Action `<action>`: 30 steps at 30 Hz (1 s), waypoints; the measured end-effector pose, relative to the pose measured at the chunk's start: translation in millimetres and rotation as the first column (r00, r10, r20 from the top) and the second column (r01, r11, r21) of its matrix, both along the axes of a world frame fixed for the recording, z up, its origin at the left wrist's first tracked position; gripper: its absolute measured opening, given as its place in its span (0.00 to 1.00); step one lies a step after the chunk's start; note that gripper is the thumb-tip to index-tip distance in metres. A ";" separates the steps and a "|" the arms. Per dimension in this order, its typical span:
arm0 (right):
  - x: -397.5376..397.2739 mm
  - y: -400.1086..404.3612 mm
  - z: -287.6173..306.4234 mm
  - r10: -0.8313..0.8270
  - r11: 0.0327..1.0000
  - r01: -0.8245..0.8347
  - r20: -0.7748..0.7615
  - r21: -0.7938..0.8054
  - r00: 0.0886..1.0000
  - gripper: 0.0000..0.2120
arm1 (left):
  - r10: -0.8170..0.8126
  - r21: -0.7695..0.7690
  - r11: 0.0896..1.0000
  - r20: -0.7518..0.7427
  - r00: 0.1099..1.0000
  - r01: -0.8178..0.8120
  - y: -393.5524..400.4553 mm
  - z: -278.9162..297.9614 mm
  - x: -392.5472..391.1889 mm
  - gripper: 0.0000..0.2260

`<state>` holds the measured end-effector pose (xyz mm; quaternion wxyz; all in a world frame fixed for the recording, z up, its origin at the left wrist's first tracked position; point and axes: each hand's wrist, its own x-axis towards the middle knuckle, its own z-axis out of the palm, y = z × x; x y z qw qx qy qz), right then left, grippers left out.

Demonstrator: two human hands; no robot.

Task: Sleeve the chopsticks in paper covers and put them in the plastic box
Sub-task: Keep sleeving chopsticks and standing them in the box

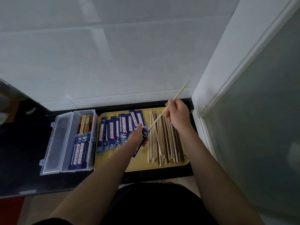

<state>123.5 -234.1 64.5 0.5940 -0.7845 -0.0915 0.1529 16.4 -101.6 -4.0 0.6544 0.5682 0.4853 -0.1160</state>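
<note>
Left hand (137, 136) round sleeve (145, 133); right hand (178, 113) pinching chopstick (178, 93).

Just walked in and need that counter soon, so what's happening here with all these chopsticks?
A person is sleeving chopsticks. The left hand holds a blue paper cover, and the right hand feeds a pale chopstick pair into its open end. More covers and loose chopsticks lie on the yellow tray. The clear plastic box beside it, lid open, already holds several sleeved pairs. Plenty remains.
</note>
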 end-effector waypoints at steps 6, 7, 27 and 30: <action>0.2 6.6 -1.1 0.000 1.000 0.000 0.026 0.001 1.000 0.12 | -0.071 0.042 0.997 0.022 0.997 0.070 1.7 0.3 -1.6 0.26; -0.2 7.2 -3.0 0.014 1.000 -0.014 0.022 -0.014 1.000 0.12 | -0.090 0.052 0.995 0.033 0.995 0.089 0.7 2.1 -2.2 0.26; -3.3 -2.4 -34.0 -0.044 0.996 0.028 -0.195 -0.080 0.980 0.09 | -0.445 0.052 0.895 0.085 0.891 0.442 -11.2 10.2 10.4 0.11; -1.8 -4.3 -35.5 -0.067 0.997 0.056 -0.215 -0.057 0.974 0.09 | -0.434 0.058 0.901 0.075 0.898 0.430 -12.4 11.0 11.6 0.11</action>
